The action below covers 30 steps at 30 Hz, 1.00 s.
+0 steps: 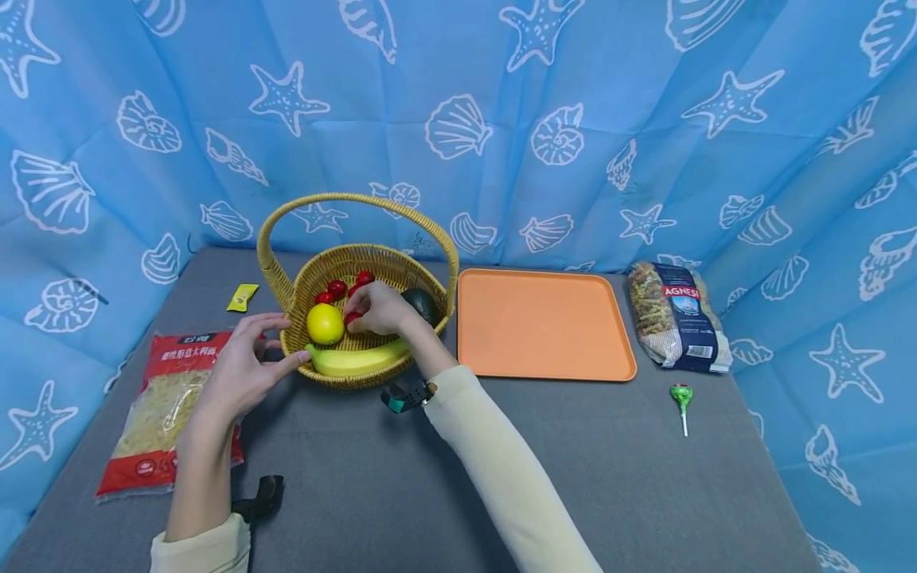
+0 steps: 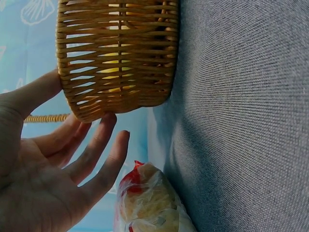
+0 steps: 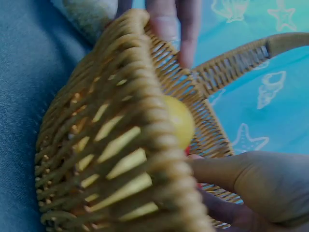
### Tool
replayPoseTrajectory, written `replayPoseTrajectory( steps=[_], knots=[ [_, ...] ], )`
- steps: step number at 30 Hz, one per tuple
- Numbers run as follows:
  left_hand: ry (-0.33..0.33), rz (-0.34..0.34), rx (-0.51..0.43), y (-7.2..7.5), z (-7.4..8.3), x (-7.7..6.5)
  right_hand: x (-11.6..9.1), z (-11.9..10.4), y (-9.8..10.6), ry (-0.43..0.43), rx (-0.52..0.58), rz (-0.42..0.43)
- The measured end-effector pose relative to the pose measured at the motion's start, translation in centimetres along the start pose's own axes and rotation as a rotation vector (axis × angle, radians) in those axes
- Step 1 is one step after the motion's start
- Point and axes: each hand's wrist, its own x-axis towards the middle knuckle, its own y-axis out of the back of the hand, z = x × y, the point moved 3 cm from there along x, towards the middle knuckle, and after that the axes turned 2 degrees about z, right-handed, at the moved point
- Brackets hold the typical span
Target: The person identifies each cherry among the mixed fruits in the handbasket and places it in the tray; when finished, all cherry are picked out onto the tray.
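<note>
A wicker basket [image 1: 344, 382] with a tall handle holds a yellow lemon-like fruit [image 1: 325, 324], a banana [image 1: 358, 360], an avocado [image 1: 421, 305] and several small glossy red fruits [image 1: 337, 289]. My right hand [image 1: 383, 309] reaches inside, its fingers pinching a small red fruit [image 1: 351, 317] that they mostly hide. At the basket's left side, my left hand [image 1: 247, 366] touches the rim with thumb and fingertips, fingers fairly straight. In the left wrist view the little finger stands apart from the weave.
Right of the basket lies an orange tray [image 1: 544, 326]. Beyond it are an Agnesi pasta bag [image 1: 677, 318] and a green lollipop [image 1: 681, 395]. A red pasta packet [image 1: 161, 414] lies by my left forearm, with a yellow wrapped candy [image 1: 243, 297] farther back. A blue curtain [image 1: 501, 199] hangs behind.
</note>
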Motion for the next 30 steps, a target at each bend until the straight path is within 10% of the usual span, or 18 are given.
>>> replayPoseTrajectory(
  steps=[15, 30],
  knots=[
    [0.011, -0.004, 0.002, 0.0, 0.0, 0.1, -5.9, -1.1, 3.7, 0.241, 0.076, 0.064],
    [0.010, -0.007, 0.004, -0.1, -0.1, 0.2, -16.2, 3.4, 9.0, 0.298, 0.234, 0.145]
  ],
)
